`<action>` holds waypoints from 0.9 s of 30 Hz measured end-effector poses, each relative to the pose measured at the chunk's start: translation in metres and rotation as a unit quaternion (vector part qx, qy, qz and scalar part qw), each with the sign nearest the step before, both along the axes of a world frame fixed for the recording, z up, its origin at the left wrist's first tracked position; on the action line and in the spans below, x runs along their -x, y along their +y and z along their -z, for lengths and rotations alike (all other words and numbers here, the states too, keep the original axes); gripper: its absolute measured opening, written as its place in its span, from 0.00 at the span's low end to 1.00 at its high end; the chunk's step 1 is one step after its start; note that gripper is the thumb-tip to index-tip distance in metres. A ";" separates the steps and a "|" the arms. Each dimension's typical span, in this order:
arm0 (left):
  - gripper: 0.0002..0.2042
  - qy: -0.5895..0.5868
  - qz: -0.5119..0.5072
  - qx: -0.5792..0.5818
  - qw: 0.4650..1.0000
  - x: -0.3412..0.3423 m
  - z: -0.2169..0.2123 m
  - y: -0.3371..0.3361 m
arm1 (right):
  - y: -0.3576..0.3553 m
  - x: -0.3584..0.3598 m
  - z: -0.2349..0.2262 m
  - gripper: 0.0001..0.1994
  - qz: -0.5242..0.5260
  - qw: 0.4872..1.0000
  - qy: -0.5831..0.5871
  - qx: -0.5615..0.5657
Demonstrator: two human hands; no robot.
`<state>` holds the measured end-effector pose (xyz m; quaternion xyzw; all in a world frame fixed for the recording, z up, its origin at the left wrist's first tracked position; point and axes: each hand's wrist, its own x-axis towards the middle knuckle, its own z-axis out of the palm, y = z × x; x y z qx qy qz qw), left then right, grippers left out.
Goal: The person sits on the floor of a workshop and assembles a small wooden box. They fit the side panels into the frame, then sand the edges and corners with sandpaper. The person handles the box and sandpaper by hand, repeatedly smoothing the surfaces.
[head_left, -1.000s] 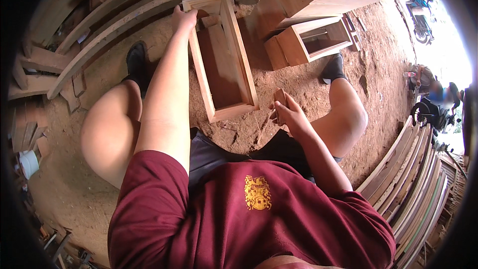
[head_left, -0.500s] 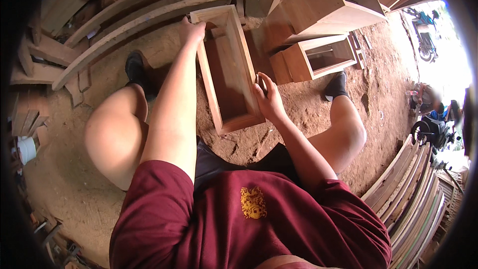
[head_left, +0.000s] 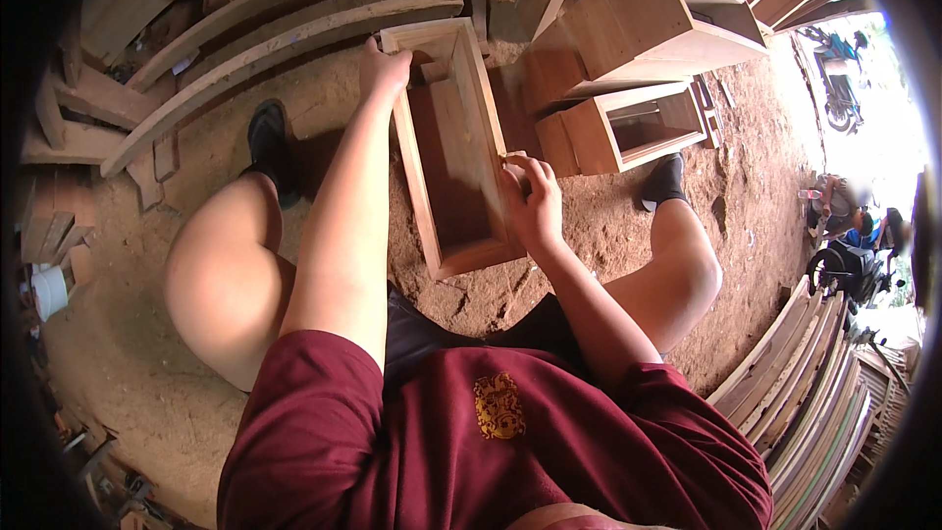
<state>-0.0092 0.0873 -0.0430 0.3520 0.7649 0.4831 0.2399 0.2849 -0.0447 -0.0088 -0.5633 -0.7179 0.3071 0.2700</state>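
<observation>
The dirt floor (head_left: 608,216) is running unevenly under everything, so whatever is resting on it could be rocking under pressure. At the upper right, a large wooden case (head_left: 638,25) is standing close behind a smaller neighbour; a hard sideways bump could be scuffing both. In the upper middle, the open wooden box (head_left: 478,257) is lying lengthwise, and one-sided pushing could be twisting its corners. The smaller wooden box (head_left: 587,128) is sitting to its right, near the right shoe (head_left: 665,182); a shifting foot could be jarring it. The left hand (head_left: 385,71) is gripping the open box's upper-left corner; slackening there could be letting it skid. The right hand (head_left: 535,201) is curling at the right rim, perhaps risking splinters; whether it is pinching anything, I cannot tell.
</observation>
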 end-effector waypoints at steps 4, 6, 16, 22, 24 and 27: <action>0.30 -0.014 0.018 -0.013 1.000 0.001 0.002 0.001 | -0.006 -0.005 -0.002 0.26 -0.075 0.991 -0.091 -0.064; 0.30 -0.016 0.020 -0.003 1.000 -0.003 -0.001 -0.001 | -0.019 -0.004 -0.010 0.32 -0.124 0.963 -0.167 -0.173; 0.31 -0.020 0.018 -0.016 0.999 -0.002 0.000 -0.003 | 0.014 0.024 -0.023 0.46 -0.175 0.909 -0.363 -0.106; 0.30 -0.023 0.032 -0.018 0.999 0.001 0.002 0.002 | 0.061 0.055 -0.019 0.48 -0.146 0.928 -0.322 -0.113; 0.30 -0.039 0.040 -0.014 0.998 0.003 0.002 0.001 | 0.056 0.052 -0.015 0.47 -0.150 0.928 -0.323 -0.110; 0.30 -0.017 0.059 -0.017 0.998 0.007 0.010 0.004 | 0.029 0.035 -0.017 0.46 -0.159 0.921 -0.342 -0.102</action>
